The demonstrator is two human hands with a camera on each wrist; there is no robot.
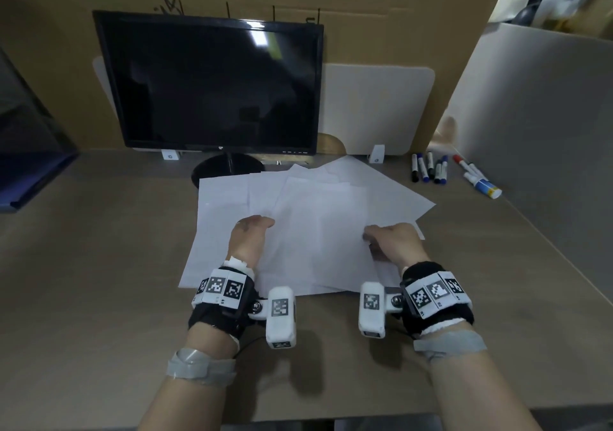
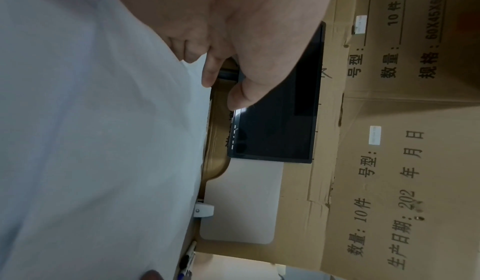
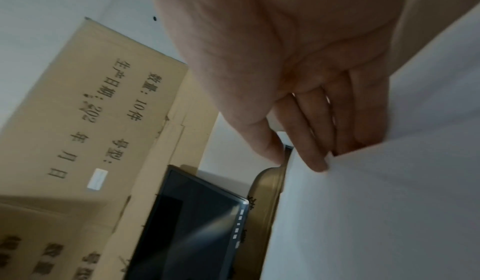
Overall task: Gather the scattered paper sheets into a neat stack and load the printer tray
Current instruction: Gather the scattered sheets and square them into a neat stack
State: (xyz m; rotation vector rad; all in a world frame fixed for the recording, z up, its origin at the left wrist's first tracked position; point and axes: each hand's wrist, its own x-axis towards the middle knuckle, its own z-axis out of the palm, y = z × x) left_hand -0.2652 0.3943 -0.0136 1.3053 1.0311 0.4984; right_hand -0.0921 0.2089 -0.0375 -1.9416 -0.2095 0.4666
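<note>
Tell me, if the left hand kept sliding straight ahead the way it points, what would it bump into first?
Probably more paper sheets, since the left hand already rests among them. Beyond those, the round base of the monitor looks next in line, though depth is hard to judge.

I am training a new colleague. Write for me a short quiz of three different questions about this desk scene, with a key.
1. True or false: the paper sheets lie already in a neat stack.
2. Which hand has fingers tucked under a sheet's edge: the left hand or the right hand?
3. Multiple choice: the markers lie A) right of the monitor, B) on the paper, C) left of the monitor.

Key: 1 false; 2 right hand; 3 A.
</note>
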